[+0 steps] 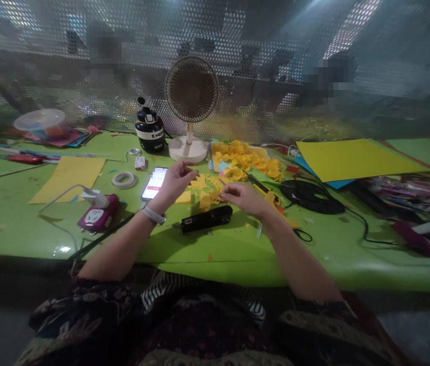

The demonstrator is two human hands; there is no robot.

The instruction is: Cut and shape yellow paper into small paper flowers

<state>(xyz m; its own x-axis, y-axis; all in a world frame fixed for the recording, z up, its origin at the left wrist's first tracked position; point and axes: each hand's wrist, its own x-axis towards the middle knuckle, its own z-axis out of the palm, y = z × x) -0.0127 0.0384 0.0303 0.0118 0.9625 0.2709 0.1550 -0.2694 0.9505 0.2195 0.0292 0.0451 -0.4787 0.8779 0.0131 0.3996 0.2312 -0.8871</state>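
Observation:
My left hand (178,178) hovers over the phone's right edge and some yellow paper scraps (198,183). Its index finger and thumb point right and stand apart, with nothing visible between them. My right hand (240,196) is closed in a pinch above the scraps. Something thin shows at its fingertips, too small to make out. Behind the hands lies a heap of yellow paper flowers (243,155). A black stapler-like tool (207,219) rests on the green table just in front of the hands. The lit phone (154,184) lies partly under my left hand.
Behind stand a white fan (192,91) and a dark bottle (150,131). At left are a tape roll (123,179), a yellow sheet (67,175) and a purple power adapter (98,213). To the right lie a coiled black cable (312,196) and large yellow sheets (360,158).

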